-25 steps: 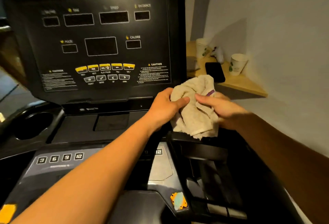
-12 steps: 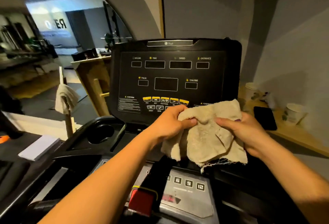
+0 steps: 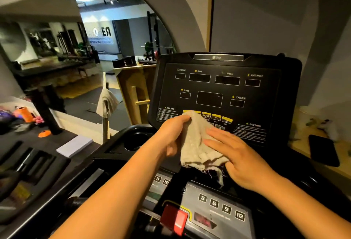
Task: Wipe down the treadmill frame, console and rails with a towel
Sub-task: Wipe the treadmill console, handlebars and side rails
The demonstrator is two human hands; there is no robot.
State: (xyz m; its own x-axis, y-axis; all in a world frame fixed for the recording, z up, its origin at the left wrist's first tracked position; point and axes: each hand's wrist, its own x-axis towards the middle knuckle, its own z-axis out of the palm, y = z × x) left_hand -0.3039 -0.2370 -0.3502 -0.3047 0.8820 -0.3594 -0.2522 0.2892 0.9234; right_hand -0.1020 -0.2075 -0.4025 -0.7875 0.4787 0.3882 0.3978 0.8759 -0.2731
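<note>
While holding the frayed beige cloth towel [image 3: 195, 143] in front of the lower part of the black treadmill console [image 3: 269, 96], risks pressing the row of yellow rectangular buttons [image 3: 216, 117] partly hidden behind it. Pinches the cloth's top edge with the curled fingers of the left hand [image 3: 171, 136]; lays the right hand [image 3: 239, 157] flat against it, fingers straight. Cannot tell whether touching the panel. Could snag the loose threads dangling below on the red plastic safety clip [image 3: 174, 218] nearer in. Could also drop the cloth, given only one real grip.
</note>
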